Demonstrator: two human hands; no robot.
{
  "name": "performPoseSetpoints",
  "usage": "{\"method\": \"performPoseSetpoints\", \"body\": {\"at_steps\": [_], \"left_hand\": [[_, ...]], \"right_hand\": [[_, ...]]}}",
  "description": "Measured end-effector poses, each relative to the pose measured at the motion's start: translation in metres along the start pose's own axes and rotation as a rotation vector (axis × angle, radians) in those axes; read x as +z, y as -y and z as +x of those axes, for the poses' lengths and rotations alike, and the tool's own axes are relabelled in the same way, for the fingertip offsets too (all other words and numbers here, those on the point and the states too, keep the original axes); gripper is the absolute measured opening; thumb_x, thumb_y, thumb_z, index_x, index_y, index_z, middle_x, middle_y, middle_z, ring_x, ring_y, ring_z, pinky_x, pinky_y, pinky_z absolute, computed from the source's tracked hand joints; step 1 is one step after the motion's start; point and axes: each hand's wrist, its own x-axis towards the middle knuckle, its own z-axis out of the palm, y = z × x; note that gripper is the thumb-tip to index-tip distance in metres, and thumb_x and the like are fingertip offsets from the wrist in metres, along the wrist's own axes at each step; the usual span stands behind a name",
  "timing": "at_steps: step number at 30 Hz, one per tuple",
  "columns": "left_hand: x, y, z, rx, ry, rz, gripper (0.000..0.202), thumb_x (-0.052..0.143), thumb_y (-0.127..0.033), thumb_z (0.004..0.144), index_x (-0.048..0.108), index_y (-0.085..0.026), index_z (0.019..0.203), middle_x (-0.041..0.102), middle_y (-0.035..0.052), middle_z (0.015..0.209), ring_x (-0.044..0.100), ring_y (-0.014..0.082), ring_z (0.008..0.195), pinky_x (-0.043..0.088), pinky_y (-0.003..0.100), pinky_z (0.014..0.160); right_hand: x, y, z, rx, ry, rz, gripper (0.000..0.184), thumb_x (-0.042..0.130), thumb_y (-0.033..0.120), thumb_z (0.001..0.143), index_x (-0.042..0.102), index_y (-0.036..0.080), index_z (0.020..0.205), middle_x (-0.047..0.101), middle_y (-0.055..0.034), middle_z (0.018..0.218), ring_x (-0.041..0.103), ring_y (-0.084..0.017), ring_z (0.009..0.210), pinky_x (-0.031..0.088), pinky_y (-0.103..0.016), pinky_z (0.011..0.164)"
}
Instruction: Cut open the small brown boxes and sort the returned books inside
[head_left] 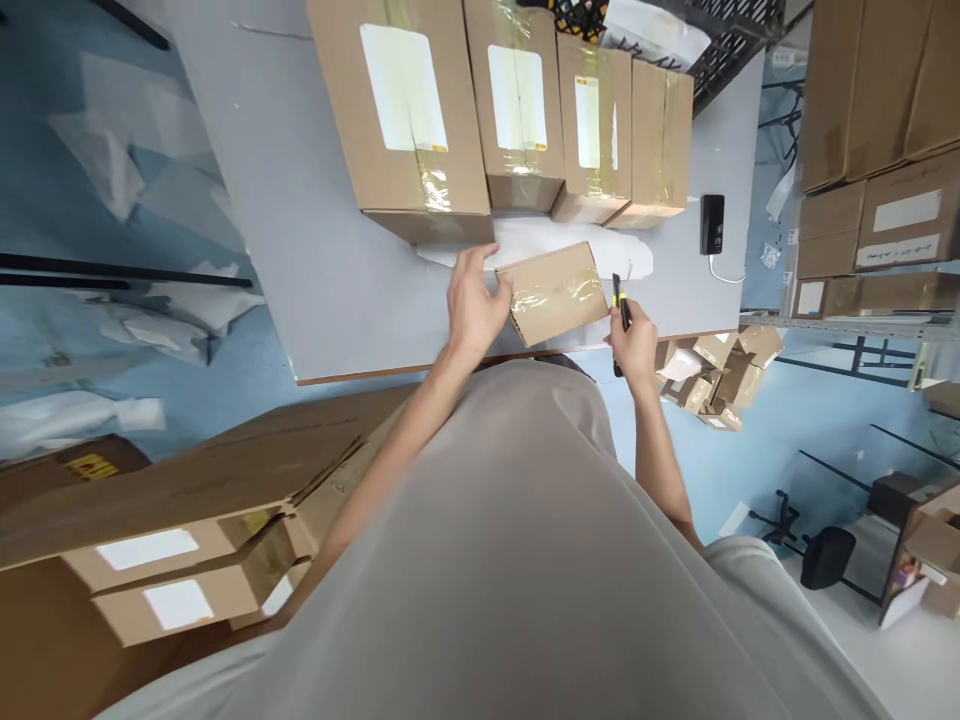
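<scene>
At lower centre of the frame, the right hand [636,345] has its fingers curled tight round a black-and-yellow utility knife [621,300], held tip-up just beside the right end of the small taped box [556,295]. The left hand [474,305] rests with fingers spread against that box's left end, seemingly to steady it. The box lies at centre frame on a white sheet [525,240], close to the near edge of the grey table [315,250]. Beyond it, a row of four larger boxes [517,100] closes off the far side. Bare tabletop lies to the left and a black device [712,223] to the right.
</scene>
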Motion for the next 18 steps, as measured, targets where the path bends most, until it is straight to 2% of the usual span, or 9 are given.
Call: {"method": "performPoseSetpoints", "body": {"at_steps": [3,6,10,13,18], "left_hand": [[0.021,-0.025,-0.007,0.183,0.065,0.099,0.046,0.069,-0.043,0.107,0.067,-0.030,0.151,0.060,0.0121,0.171,0.044,0.0380,0.170,0.033,0.062,0.143],[0.046,-0.048,-0.014,0.286,0.211,0.146,0.042,0.063,-0.052,0.111,0.071,-0.031,0.146,0.058,0.0089,0.175,0.036,0.0387,0.175,0.023,0.069,0.145],[0.061,-0.060,-0.021,0.249,0.294,0.173,0.042,0.058,-0.060,0.112,0.076,-0.034,0.140,0.056,0.0067,0.177,0.033,0.0393,0.177,0.016,0.073,0.146],[0.063,-0.063,-0.025,0.206,0.275,0.189,0.042,0.057,-0.060,0.112,0.076,-0.035,0.138,0.056,0.0063,0.178,0.030,0.0392,0.178,0.013,0.074,0.146],[0.070,-0.067,-0.030,0.164,0.215,0.215,0.038,0.058,-0.058,0.111,0.076,-0.035,0.135,0.057,0.0058,0.176,0.031,0.0380,0.178,0.012,0.073,0.147]], "right_hand": [[0.009,-0.013,-0.005,-0.054,0.034,0.050,0.041,0.043,0.039,0.115,0.071,0.019,0.137,0.085,-0.0147,0.111,0.082,-0.032,0.098,0.060,-0.039,0.091],[0.008,-0.013,-0.015,-0.101,0.056,0.025,0.040,0.042,0.035,0.115,0.070,0.019,0.139,0.085,-0.0170,0.121,0.081,-0.033,0.110,0.059,-0.040,0.098],[-0.004,-0.005,-0.015,-0.174,0.147,-0.052,0.043,0.037,0.027,0.118,0.065,0.018,0.149,0.080,-0.0176,0.137,0.075,-0.029,0.127,0.056,-0.037,0.107],[-0.010,-0.001,-0.005,-0.210,0.217,-0.106,0.045,0.038,0.023,0.118,0.061,0.017,0.156,0.077,-0.0187,0.142,0.072,-0.029,0.131,0.055,-0.036,0.109],[-0.012,0.004,0.007,-0.211,0.287,-0.141,0.048,0.036,0.021,0.118,0.059,0.015,0.160,0.077,-0.0188,0.139,0.072,-0.030,0.129,0.053,-0.036,0.108]]}}
